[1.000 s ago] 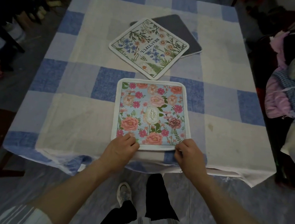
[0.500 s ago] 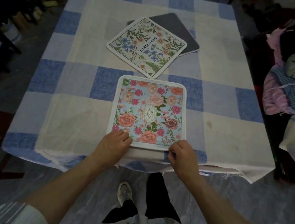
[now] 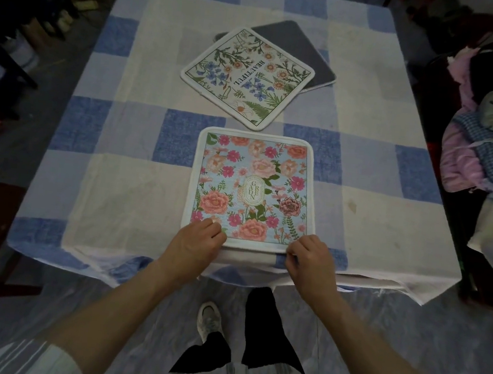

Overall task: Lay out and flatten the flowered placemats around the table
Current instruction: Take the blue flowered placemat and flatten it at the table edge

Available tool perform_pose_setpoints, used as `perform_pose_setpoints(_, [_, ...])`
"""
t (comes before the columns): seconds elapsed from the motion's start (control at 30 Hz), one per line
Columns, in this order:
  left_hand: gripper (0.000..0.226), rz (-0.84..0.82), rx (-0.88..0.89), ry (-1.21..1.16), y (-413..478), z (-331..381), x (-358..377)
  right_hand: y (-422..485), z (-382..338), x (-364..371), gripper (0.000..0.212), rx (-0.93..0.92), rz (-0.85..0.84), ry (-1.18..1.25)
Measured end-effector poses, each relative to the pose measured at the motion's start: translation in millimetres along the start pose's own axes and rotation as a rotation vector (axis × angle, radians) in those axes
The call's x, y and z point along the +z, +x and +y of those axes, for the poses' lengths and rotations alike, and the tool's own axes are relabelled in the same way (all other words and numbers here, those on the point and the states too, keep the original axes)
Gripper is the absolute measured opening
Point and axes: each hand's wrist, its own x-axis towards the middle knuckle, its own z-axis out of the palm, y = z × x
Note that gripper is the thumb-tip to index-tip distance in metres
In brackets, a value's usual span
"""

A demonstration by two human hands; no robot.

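Note:
A light-blue placemat with pink and peach roses (image 3: 253,187) lies flat on the checked tablecloth (image 3: 111,177), close to the near edge. My left hand (image 3: 199,241) pinches its near left corner and my right hand (image 3: 310,260) pinches its near right corner. Farther back, a white placemat with blue flowers and the word BEAUTIFUL (image 3: 247,74) rests turned at an angle. It partly covers a dark grey mat (image 3: 303,50), whose front face is hidden.
The table's near edge runs just under my hands, with cloth hanging over it. A chair piled with clothes (image 3: 489,147) stands tight against the right side. Dark furniture and clutter (image 3: 15,46) fill the left. My legs and shoe (image 3: 208,321) are below.
The rose placemat has slid a little toward me along with both hands. The other two mats have not moved.

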Motion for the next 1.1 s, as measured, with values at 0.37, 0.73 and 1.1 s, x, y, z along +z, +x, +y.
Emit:
perform_pose_setpoints(0.37, [0.010,0.046,-0.056,-0.078,-6,-3,4,-1,5,4,0.027,0.035,-0.068,0.023])
perform_pose_setpoints(0.73, [0.023,-0.065,-0.087,-0.021,1,-9,-14,13,9,-4,0.048,0.116,-0.113,0.054])
perform_pose_setpoints(1.1, [0.027,-0.105,-0.136,-0.076,3,-13,-11,20,6,-6,0.051,0.188,-0.178,0.063])
